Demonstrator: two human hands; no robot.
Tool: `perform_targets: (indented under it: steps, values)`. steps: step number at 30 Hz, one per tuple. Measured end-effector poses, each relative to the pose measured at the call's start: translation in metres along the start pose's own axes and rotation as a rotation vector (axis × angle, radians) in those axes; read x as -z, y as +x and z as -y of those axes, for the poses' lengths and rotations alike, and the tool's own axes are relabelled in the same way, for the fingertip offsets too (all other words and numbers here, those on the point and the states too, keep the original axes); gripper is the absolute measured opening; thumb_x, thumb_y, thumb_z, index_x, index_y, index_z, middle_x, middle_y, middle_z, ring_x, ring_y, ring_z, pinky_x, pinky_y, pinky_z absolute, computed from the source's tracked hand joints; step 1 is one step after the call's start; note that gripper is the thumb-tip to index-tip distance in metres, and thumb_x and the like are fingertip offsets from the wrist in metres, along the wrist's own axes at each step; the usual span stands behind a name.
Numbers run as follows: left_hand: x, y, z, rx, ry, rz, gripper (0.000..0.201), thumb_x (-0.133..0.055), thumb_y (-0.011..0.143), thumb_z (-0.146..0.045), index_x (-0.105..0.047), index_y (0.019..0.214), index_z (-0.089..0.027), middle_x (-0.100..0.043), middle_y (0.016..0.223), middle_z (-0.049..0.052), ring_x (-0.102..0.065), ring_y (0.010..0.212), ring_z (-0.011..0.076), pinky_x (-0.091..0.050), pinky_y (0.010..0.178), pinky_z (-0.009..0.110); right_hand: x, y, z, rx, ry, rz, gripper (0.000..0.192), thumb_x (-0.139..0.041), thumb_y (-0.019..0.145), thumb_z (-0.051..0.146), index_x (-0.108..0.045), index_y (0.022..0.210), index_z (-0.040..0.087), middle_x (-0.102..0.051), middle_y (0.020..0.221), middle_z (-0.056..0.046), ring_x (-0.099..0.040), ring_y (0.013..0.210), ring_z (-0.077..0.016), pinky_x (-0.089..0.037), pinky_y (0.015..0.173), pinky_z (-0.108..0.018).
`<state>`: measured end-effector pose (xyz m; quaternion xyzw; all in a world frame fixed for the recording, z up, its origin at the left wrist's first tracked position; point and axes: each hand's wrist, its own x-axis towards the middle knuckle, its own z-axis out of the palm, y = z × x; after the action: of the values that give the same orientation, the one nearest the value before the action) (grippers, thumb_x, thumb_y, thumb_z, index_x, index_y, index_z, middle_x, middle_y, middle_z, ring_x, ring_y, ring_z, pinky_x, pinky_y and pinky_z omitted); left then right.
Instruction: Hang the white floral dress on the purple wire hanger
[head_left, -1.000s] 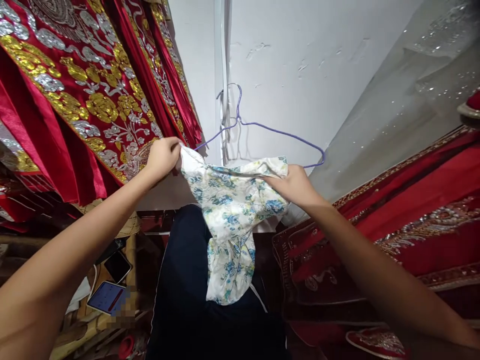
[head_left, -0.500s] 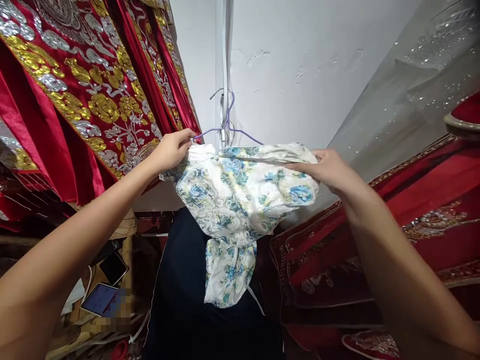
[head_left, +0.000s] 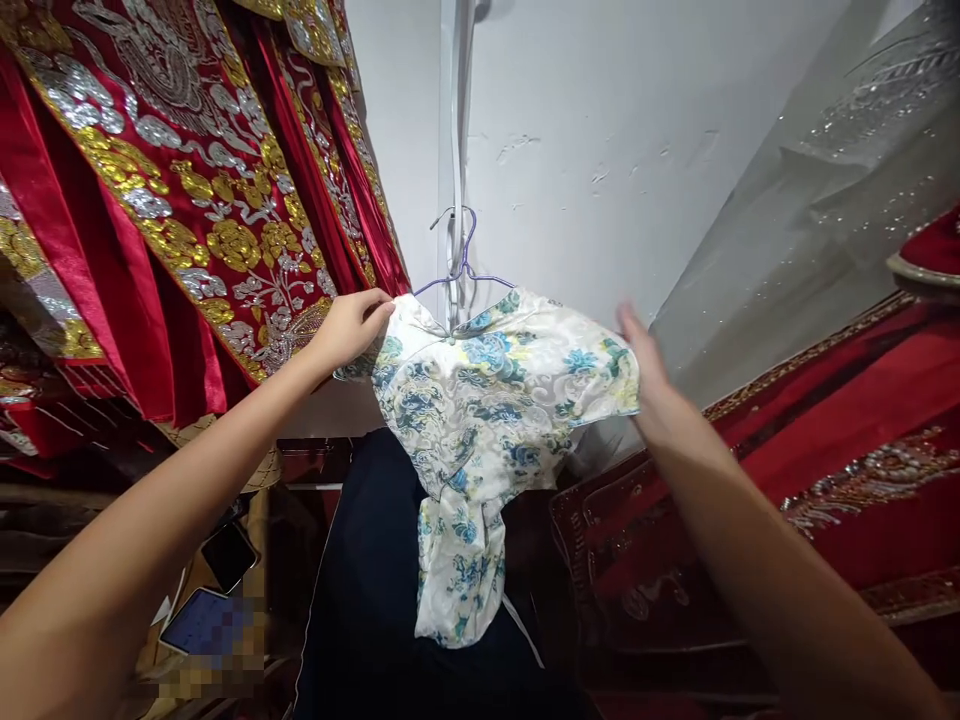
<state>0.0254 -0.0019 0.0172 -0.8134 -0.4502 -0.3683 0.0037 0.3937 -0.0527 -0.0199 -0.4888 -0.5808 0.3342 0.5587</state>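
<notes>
A white garment with blue and green flowers (head_left: 495,400) hangs by its shoulders on a purple wire hanger (head_left: 466,268). The hanger's hook catches a white vertical strip on the wall. My left hand (head_left: 351,328) pinches the garment's left shoulder beside the neckline, near the hanger's arm. At the right sleeve's outer edge is my right hand (head_left: 651,370), blurred, one finger stretched upward and apart from the cloth. Its other fingers are partly hidden. The garment's narrower lower part drops in front of dark clothing (head_left: 360,600).
Red cloth with gold and silver embroidery (head_left: 232,230) hangs on the left. Sheer sparkling fabric (head_left: 810,200) and red beaded garments (head_left: 847,420) fill the right side. Lower left, a phone (head_left: 229,555) and a lit screen (head_left: 199,620) lie on a wooden surface.
My right hand has let go of the right shoulder and moved down to the sleeve's edge. The folded shoulder now lies spread over the hanger. My left hand keeps its hold.
</notes>
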Motion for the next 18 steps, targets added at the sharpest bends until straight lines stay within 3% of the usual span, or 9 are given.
perform_targets:
  steps: [1,3,5,8,10,13,15,18]
  values:
    - [-0.001,0.000,0.001,0.000,-0.003,-0.026,0.032,-0.044,0.097,-0.037,-0.069,0.098,-0.017,-0.073,0.093,0.007,-0.065,0.082,0.0227,-0.047,0.076,0.033,0.003,0.002,0.006,-0.087,0.068,0.054,0.061,-0.044,0.093,0.069,-0.074,0.086,0.017,-0.072,0.079,-0.015,-0.068,0.069,-0.0245,-0.054,0.063,-0.038]
    - [-0.003,0.004,0.000,-0.019,-0.005,-0.085,0.031,-0.045,0.097,-0.036,-0.070,0.098,-0.017,-0.073,0.095,0.007,-0.065,0.085,0.0230,-0.048,0.079,0.034,0.007,0.003,0.023,-0.170,0.156,0.114,0.041,-0.069,0.081,0.058,-0.074,0.081,0.018,-0.072,0.073,-0.011,-0.065,0.061,-0.0206,-0.051,0.058,-0.034]
    - [-0.005,0.012,-0.004,-0.048,0.006,-0.162,0.029,-0.046,0.097,-0.034,-0.070,0.100,-0.018,-0.072,0.101,0.008,-0.065,0.092,0.0241,-0.048,0.085,0.036,0.006,-0.001,0.042,-0.103,0.177,0.060,0.024,-0.082,0.072,0.040,-0.073,0.078,0.018,-0.072,0.072,-0.007,-0.062,0.059,-0.0166,-0.048,0.057,-0.030]
    - [0.000,0.028,-0.019,-0.086,0.025,-0.327,0.028,-0.049,0.097,-0.037,-0.069,0.108,-0.021,-0.066,0.110,0.010,-0.059,0.107,0.0265,-0.045,0.096,0.041,0.003,-0.013,0.062,0.005,0.265,-0.068,0.017,-0.078,0.077,0.035,-0.073,0.078,0.019,-0.071,0.073,-0.006,-0.062,0.059,-0.0163,-0.049,0.056,-0.030]
    - [0.006,0.035,-0.035,-0.105,-0.032,-0.342,0.031,-0.049,0.098,-0.040,-0.066,0.115,-0.022,-0.065,0.106,0.009,-0.059,0.105,0.0254,-0.046,0.095,0.041,-0.002,-0.030,0.067,0.029,0.263,-0.081,0.015,-0.075,0.082,0.036,-0.074,0.081,0.021,-0.071,0.073,-0.005,-0.062,0.057,-0.0160,-0.049,0.052,-0.029]
    - [0.014,0.036,-0.060,-0.114,-0.187,-0.119,0.037,-0.045,0.100,-0.047,-0.067,0.107,-0.019,-0.063,0.083,0.005,-0.060,0.081,0.0188,-0.049,0.078,0.034,-0.017,-0.071,0.063,0.006,0.131,0.033,0.017,-0.070,0.087,0.043,-0.072,0.089,0.026,-0.070,0.074,-0.002,-0.062,0.056,-0.0158,-0.048,0.046,-0.027]
    - [0.016,0.031,-0.074,-0.070,-0.205,0.044,0.041,-0.048,0.097,-0.050,-0.069,0.086,-0.016,-0.057,0.067,0.002,-0.056,0.066,0.0152,-0.047,0.067,0.030,-0.031,-0.100,0.060,0.022,0.043,0.248,0.019,-0.063,0.093,0.046,-0.070,0.099,0.030,-0.072,0.078,0.000,-0.066,0.060,-0.0177,-0.051,0.048,-0.029]
    - [0.020,0.020,-0.086,-0.007,-0.165,0.207,0.045,-0.052,0.095,-0.047,-0.064,0.065,-0.016,-0.051,0.055,0.000,-0.048,0.054,0.0128,-0.043,0.058,0.028,-0.048,-0.120,0.057,0.320,-0.077,0.610,0.023,-0.051,0.100,0.041,-0.069,0.105,0.028,-0.073,0.092,-0.003,-0.070,0.082,-0.0213,-0.058,0.072,-0.036]
